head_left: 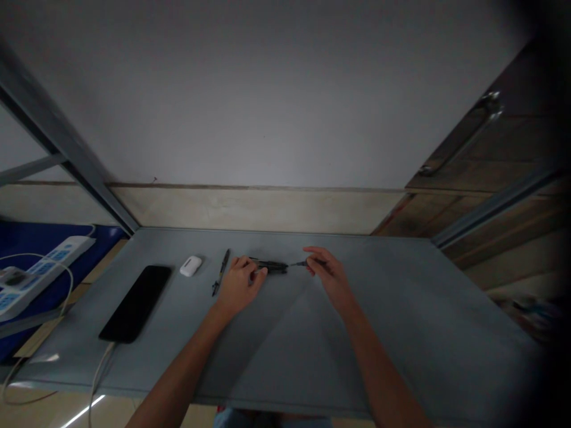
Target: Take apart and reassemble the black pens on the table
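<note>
A pale wall rises behind a gray tabletop. On it, I see a small bunch of dark pens lying just to the right of the left hand. That hand's fingers are bent over the left end of the bunch, but I can't tell if they pinch it. The right hand pinches a thin stick, its pointy end aimed left, near the bunch. One loose pen lies close by on the left hand's other side. Farther left are a little white case and a black phone with a pale cord at its near end.
</note>
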Demonstrator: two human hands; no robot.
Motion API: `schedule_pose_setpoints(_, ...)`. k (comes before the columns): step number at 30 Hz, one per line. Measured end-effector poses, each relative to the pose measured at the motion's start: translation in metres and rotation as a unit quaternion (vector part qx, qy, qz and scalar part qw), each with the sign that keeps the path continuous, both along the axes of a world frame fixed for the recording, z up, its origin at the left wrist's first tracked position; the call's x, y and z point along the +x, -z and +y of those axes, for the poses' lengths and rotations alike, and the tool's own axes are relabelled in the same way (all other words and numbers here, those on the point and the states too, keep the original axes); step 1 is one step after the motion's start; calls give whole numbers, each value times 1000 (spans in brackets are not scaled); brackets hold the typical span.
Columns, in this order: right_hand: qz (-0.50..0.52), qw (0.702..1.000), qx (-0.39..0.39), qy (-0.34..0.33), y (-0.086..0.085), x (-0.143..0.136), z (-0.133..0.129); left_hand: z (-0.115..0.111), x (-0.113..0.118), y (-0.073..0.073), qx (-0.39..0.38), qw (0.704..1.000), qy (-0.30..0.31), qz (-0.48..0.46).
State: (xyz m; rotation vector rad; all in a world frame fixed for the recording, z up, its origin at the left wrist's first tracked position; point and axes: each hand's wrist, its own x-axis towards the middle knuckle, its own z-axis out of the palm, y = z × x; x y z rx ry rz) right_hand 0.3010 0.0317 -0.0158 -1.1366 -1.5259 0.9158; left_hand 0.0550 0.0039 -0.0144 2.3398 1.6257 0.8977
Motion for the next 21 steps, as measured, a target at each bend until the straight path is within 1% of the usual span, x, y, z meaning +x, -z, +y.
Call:
schedule_pose_setpoints(4, 17, 1000, 1, 14, 1, 2, 1, 0, 1, -1, -2, 1000, 0, -7)
schedule_pose_setpoints(7, 15, 998, -1, 54, 6, 3, 4, 0, 1, -1, -4, 999, -5, -41)
schedule_pose_setpoints(9, -20, 995, -1, 94, 12, 3, 7, 2, 1, -1, -16, 996, -6, -84)
schedule_pose_setpoints(12, -137, 983, 12, 122, 25, 3, 10, 3, 1, -1, -59, 985, -5, -164)
schedule_pose_setpoints(14, -212, 970, 20, 117, 33, 2, 12, 4, 1, 0, -91, 974, -6, -207)
schedule_pose_setpoints(17, -282, 956, 36, 66, 39, -2, 12, 3, 2, -2, -114, 966, -10, -230)
schedule_pose_setpoints(19, -298, 951, 54, 52, 37, -5, 11, 2, 2, -3, -111, 969, -7, -221)
schedule_pose_setpoints(21, -278, 955, 71, 72, 30, -8, 8, 2, 3, -3, -97, 975, -2, -199)
